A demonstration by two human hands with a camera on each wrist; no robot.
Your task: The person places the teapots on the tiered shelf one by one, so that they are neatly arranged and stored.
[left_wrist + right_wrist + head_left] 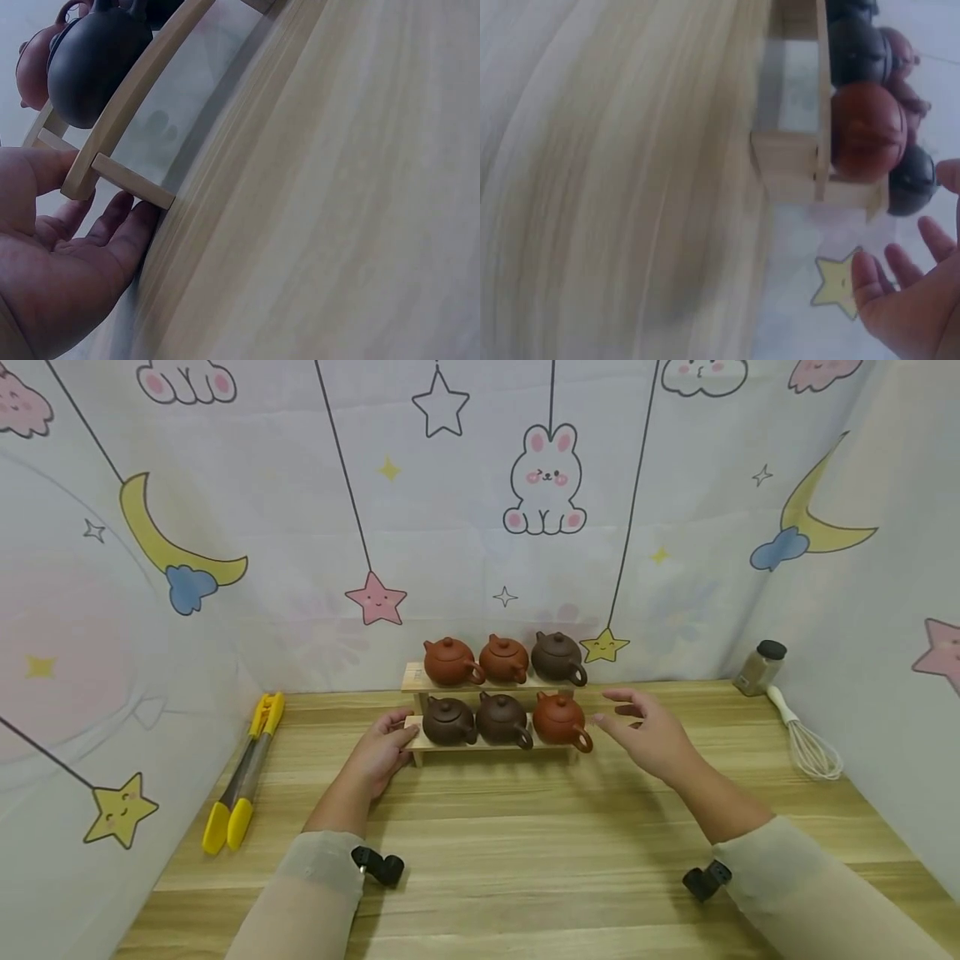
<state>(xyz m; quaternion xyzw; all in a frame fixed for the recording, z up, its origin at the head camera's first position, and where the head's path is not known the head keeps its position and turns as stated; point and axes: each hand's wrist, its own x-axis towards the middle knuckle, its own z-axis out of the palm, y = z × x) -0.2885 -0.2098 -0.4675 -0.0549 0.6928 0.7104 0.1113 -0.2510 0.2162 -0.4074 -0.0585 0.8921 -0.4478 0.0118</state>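
A two-tier wooden rack stands on the table against the cloth wall. Its upper tier bears two red-brown teapots, one at the left and one in the middle, with a dark brown teapot at the right. On the lower tier are two dark teapots, left and middle, and a red-brown teapot at the right. My left hand grips the lower tier's left end, thumb on top and fingers beneath. Fingers spread, my right hand hovers apart from the rack's right end, holding nothing.
Yellow-tipped tongs lie at the table's left side. At the right are a whisk with a white handle and a black-capped jar. Patterned cloth encloses the back and both sides.
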